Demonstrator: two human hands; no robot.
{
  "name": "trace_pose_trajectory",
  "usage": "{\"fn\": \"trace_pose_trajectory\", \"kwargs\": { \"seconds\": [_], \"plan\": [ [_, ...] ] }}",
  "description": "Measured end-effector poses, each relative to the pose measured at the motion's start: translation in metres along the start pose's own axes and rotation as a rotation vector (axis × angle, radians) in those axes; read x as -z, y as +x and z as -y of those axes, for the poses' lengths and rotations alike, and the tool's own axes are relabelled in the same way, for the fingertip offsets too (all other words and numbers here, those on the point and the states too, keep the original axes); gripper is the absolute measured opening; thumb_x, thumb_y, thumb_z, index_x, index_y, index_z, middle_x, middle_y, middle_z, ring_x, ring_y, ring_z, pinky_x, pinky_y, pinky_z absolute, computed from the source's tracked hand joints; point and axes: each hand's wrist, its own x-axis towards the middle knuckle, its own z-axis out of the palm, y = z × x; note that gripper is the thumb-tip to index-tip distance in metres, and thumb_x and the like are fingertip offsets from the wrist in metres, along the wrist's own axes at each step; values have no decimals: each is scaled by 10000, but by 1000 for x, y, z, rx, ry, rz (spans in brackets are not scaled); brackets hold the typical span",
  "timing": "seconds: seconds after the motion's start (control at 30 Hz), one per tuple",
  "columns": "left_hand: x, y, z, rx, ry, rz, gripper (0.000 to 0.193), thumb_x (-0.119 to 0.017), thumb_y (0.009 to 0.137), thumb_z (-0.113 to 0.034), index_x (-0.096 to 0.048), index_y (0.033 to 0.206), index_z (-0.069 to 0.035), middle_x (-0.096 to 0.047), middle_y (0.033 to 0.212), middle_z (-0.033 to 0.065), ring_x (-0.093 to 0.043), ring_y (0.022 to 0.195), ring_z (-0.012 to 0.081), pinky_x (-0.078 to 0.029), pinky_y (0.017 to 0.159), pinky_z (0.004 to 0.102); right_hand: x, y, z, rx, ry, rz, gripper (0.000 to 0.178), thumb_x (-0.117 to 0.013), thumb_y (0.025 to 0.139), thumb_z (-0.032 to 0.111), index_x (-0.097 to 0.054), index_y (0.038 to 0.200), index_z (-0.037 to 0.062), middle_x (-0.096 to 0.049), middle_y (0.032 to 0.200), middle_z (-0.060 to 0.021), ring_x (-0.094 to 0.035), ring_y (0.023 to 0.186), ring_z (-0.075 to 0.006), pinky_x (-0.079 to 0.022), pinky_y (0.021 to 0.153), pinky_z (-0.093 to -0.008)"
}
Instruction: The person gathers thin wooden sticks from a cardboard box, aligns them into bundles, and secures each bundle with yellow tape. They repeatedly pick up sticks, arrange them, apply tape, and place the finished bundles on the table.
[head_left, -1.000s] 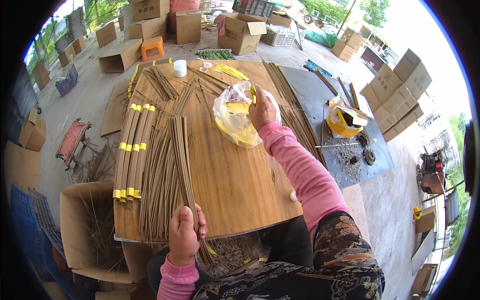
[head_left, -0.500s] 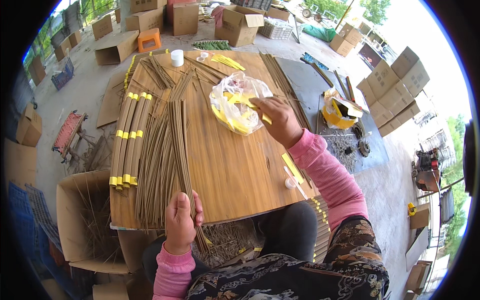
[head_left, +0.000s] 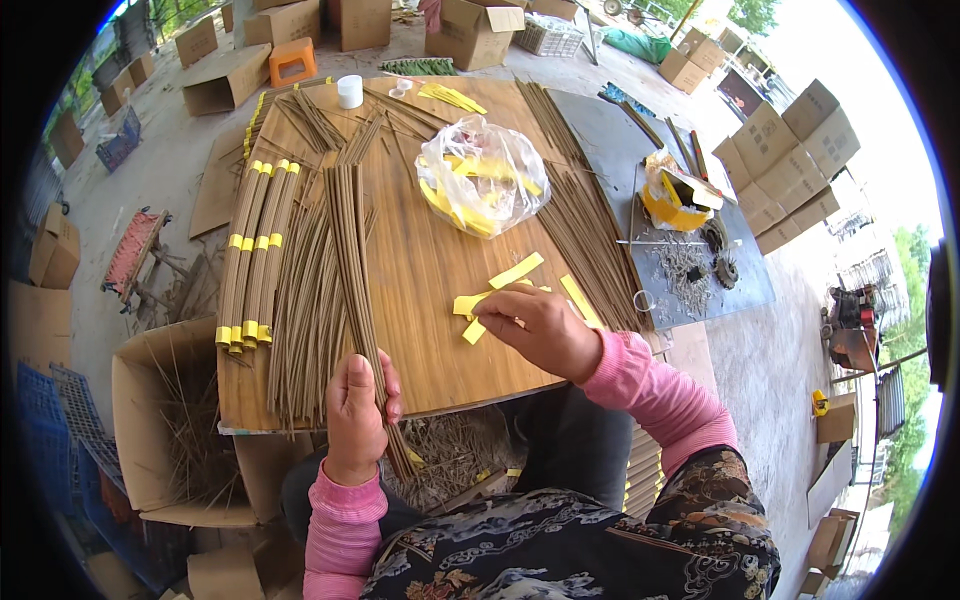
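My left hand (head_left: 358, 418) is wrapped round the lower part of a loose bundle of brown incense sticks (head_left: 350, 265), which slants over the table's near edge. Its thumb lies along the top of the bundle. To the right, my right hand (head_left: 550, 333) is low over the table, fingers curled and pinched at several yellow paper strips (head_left: 516, 271). The fingers partly hide the strips. Beyond that hand a clear plastic bag (head_left: 485, 170) holds more yellow strips. Loose incense sticks (head_left: 308, 320) lie left of the held bundle.
Yellow-banded bundles (head_left: 255, 255) lie on the wooden table's (head_left: 420, 360) left side. A white jar (head_left: 350, 91) stands at the back. On the right, a grey board (head_left: 590, 130) bears a yellow container (head_left: 672, 205). An open carton (head_left: 180, 430) with sticks sits at lower left.
My right hand has come from the plastic bag toward me, and yellow strips now lie on the table beneath it. The left hand keeps its hold on the bundle. The view has shifted slightly.
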Motion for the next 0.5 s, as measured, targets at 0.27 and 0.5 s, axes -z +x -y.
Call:
{"fn": "trace_pose_trajectory", "kwargs": {
  "seconds": [0.27,0.5],
  "plan": [
    [-4,-7,0,-38,-66,53,329,-373,935,-364,-474,945,-51,-460,652,33,-408,459,76,-325,386,188,36,-37,128,405,1320,431,169,-498,877,48,-546,1010,-44,-559,979,-152,-592,812,-225,-470,699,-286],
    [1,-10,-1,-56,-89,26,332,-377,933,-362,-473,954,-45,-465,661,40,-406,459,79,-325,386,191,32,-24,96,29,940,248,157,-641,797,101,-603,801,-51,-610,709,-114,-589,613,-199,-453,542,-271]
  ]
}}
